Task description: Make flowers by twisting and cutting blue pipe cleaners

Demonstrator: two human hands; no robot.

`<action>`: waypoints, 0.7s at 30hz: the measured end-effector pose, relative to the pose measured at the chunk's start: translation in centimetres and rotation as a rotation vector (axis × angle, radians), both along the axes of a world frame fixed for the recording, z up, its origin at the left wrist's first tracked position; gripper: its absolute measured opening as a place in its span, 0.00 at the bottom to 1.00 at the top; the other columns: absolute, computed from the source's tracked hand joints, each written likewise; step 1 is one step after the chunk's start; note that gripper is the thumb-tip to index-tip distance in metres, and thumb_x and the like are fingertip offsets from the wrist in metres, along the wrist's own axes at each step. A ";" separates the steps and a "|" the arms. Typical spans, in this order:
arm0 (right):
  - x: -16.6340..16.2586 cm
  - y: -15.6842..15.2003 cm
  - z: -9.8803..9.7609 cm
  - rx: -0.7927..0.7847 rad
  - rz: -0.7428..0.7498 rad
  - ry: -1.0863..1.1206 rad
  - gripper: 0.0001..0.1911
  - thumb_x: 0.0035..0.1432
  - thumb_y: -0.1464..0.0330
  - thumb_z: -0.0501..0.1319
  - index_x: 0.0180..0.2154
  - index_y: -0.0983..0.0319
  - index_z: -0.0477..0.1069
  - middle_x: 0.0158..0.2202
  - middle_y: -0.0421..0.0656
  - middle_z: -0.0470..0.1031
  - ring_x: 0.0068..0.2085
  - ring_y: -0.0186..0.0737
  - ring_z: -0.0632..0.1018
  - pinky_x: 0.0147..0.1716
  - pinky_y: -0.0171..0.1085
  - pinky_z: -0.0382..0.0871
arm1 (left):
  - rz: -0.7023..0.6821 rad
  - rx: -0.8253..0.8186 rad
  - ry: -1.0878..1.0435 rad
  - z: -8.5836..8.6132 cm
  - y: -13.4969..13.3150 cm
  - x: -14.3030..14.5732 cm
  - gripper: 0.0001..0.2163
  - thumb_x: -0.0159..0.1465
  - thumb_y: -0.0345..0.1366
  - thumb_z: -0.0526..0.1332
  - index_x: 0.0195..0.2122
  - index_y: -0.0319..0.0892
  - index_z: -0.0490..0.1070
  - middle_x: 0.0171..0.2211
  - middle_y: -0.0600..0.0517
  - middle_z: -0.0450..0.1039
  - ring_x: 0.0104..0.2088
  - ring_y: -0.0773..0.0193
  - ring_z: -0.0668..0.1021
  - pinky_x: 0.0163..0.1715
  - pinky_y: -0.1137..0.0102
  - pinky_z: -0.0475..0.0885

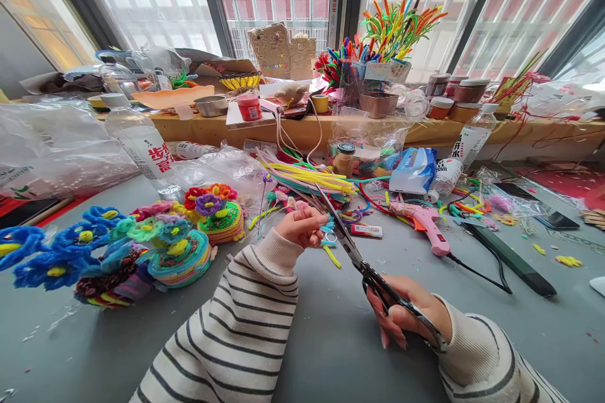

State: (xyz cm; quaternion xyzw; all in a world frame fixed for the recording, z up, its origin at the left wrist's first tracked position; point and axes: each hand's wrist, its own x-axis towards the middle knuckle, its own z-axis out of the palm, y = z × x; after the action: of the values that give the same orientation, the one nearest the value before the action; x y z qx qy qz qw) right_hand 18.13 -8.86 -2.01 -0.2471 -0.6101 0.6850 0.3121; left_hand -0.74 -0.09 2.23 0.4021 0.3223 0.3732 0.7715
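My right hand (409, 312) has its thumb and fingers in the handles of a pair of black scissors (352, 249). The blades point up and left, slightly apart at the tips. Close to them, my left hand (302, 227) is closed in a pinch on a small light-blue fuzzy pipe cleaner piece (328, 225). Most of that piece is hidden by the fingers and the blades. Behind both hands lies a pile of yellow pipe cleaners (312, 177). To the left stand pipe cleaner flowers: blue ones (85, 236), a teal-based pot (182, 258) and a green-topped pot (222, 223).
A pink glue gun (428, 227) with a black cord lies to the right, near a dark green bar-shaped object (513, 261). Water bottles (142, 145) stand at the back. A shelf (212, 129) under the window carries jars and bundled pipe cleaners (401, 28).
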 end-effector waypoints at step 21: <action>0.1 -0.1 0.5 0.076 -0.006 -0.028 0.22 0.40 0.50 0.53 0.23 0.63 0.54 0.16 0.33 0.53 0.15 0.23 0.57 0.27 0.40 0.68 | -0.079 0.081 0.075 0.0 -0.3 0.1 0.11 0.40 0.34 0.64 0.14 0.37 0.61 0.09 0.57 0.64 0.09 0.76 0.65 0.10 0.81 0.58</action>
State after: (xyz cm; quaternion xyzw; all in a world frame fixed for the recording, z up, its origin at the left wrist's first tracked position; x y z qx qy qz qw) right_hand 18.27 -8.91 -1.49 -0.2465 -0.6391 0.6570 0.3147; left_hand -0.60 -0.43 2.22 0.4592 0.3194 0.3398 0.7561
